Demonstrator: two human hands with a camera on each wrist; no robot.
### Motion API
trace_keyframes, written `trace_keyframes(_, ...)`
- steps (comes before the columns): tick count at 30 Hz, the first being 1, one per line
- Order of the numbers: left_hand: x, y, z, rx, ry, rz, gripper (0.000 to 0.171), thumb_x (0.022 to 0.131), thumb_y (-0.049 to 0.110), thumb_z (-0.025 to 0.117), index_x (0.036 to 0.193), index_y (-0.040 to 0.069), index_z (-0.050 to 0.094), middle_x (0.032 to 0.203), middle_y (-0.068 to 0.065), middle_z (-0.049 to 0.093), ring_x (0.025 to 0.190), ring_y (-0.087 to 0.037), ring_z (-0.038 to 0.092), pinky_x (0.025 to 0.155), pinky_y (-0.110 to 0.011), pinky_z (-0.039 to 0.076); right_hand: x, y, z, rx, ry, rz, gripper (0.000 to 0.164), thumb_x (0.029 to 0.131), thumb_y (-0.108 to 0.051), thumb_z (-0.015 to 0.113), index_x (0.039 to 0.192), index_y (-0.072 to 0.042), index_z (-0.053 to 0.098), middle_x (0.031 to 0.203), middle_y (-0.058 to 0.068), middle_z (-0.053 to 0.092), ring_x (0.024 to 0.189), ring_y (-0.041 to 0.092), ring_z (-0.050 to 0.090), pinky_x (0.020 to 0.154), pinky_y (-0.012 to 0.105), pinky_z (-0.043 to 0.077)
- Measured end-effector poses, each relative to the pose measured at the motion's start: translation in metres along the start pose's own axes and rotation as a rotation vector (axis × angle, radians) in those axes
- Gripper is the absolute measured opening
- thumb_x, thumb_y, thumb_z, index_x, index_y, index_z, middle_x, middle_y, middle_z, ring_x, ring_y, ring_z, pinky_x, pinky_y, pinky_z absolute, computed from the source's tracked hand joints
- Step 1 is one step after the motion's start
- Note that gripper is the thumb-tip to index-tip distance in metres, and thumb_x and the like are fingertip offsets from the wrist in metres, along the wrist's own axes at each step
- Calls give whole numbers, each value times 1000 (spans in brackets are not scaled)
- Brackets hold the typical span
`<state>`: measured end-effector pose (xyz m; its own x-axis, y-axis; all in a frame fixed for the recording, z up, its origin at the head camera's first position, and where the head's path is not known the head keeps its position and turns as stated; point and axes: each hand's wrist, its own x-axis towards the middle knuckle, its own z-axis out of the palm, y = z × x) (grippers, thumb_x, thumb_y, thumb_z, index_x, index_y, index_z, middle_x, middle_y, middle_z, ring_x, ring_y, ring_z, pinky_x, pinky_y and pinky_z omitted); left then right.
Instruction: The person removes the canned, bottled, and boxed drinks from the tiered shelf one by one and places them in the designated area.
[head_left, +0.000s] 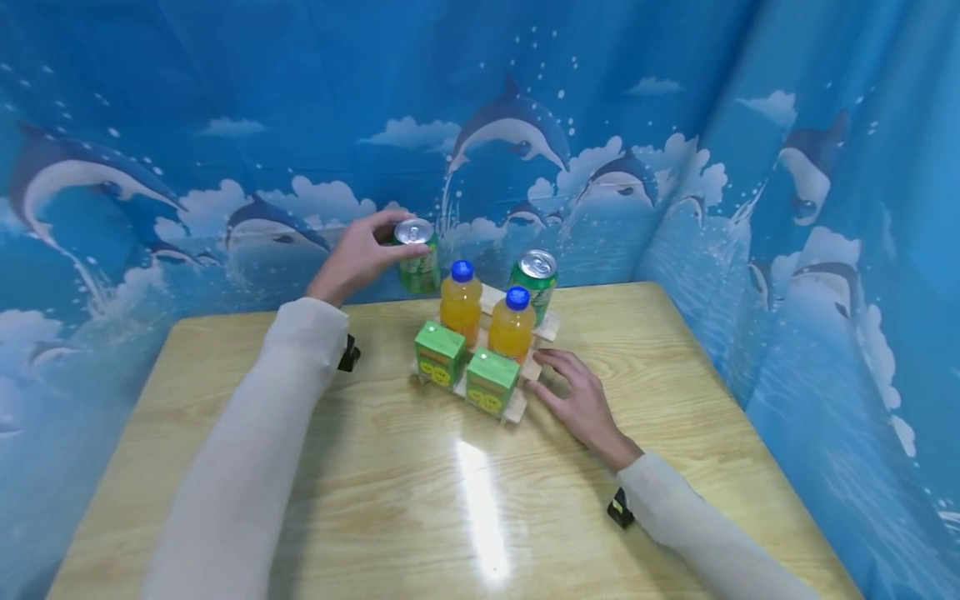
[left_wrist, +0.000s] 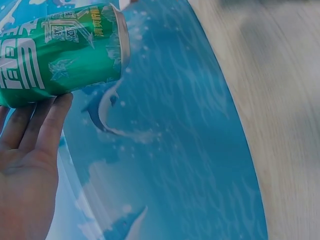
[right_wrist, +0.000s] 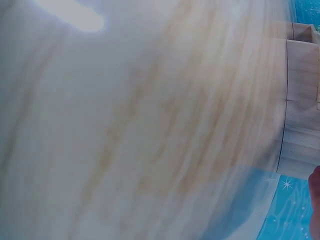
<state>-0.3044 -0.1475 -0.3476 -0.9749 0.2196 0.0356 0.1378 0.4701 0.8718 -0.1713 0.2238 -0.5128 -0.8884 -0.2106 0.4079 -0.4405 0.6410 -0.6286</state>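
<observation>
My left hand [head_left: 367,252] grips a green drink can [head_left: 418,271] near its top, thumb in front. The can is upright in the head view, at the table's back edge, left of the tiered wooden rack [head_left: 514,407]. In the left wrist view, fingers [left_wrist: 47,122] lie against the same green can [left_wrist: 60,55]. My right hand [head_left: 576,398] is at the rack's right side, fingers and thumb apart. The rack holds two green juice boxes [head_left: 491,382] in front, two orange juice bottles [head_left: 512,327] with blue caps in the middle, and another green can [head_left: 536,279] at the back right.
The wood-grain table [head_left: 390,500] extends around the rack. A blue dolphin-print curtain [head_left: 315,108] hangs behind the table and along its right side. Bright glare [head_left: 483,508] crosses the tabletop in front of the rack.
</observation>
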Motion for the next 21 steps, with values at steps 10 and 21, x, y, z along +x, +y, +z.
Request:
trace_keyframes(10,-20,-16,-18,24,57,-61,85,92,55,85,162,20,52,156,-12,61,143,-30,59,120,-58,50,1,-4,-2,-15,2,-8,49,94,-20,87,139,-7,71,145,14,70,136,36,65,118,60,51)
trace_keyframes(21,-47,-45,-40,50,116,-97,90,90,64,83,162,21,52,160,-14,57,148,-34,54,119,-64,48,0,-6,-2,-27,-21,19,51,95,-23,86,140,-8,70,147,13,69,138,35,64,120,59,50)
